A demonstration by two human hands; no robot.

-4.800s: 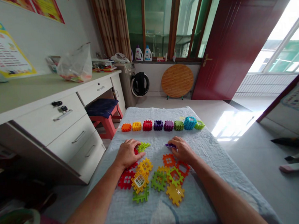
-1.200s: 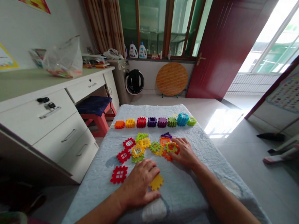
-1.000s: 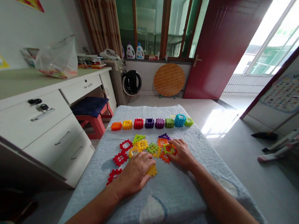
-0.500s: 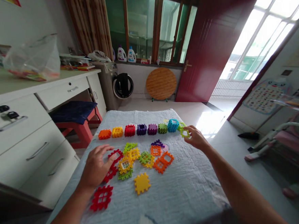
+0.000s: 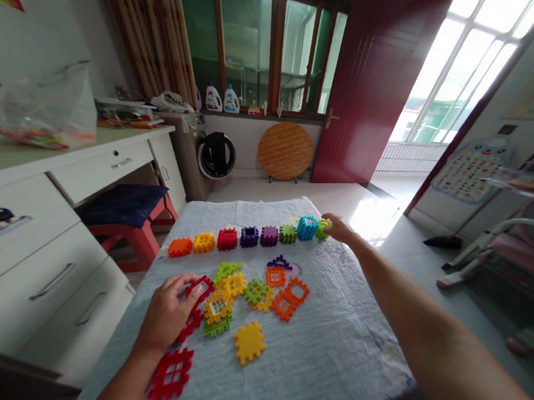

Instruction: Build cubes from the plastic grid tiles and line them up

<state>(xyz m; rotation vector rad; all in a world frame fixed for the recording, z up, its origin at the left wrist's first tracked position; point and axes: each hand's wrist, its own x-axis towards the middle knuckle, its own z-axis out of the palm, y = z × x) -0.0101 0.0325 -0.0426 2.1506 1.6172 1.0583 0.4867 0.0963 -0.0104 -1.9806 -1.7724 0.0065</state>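
My left hand (image 5: 167, 310) rests over the left side of the loose tiles, its thumb against a red window tile (image 5: 203, 286) and its fingers curved but apart. Another red tile (image 5: 191, 325) is partly hidden beneath it. A red four-pane tile (image 5: 172, 374) lies nearer me. At the right end of the block row, my right hand (image 5: 336, 228) grips a lime-green notched tile (image 5: 325, 225), mostly covered by the fingers. Beside it stands the light blue block stack (image 5: 306, 228). Yellow tiles (image 5: 218, 306), a plain yellow tile (image 5: 249, 342) and orange tiles (image 5: 284, 304) lie between the hands.
The row continues leftward with a green stack (image 5: 288, 234), purple stacks (image 5: 269, 236), a red stack (image 5: 227, 239), a yellow stack (image 5: 203, 243) and an orange stack (image 5: 179, 247). A light blue cloth (image 5: 323, 342) covers the table. A stool (image 5: 125, 207) stands left.
My right hand has moved slightly left and up with the lime-green tile, bringing it against the row's end beside the light blue stack. My left hand's fingers have drawn nearer its thumb.
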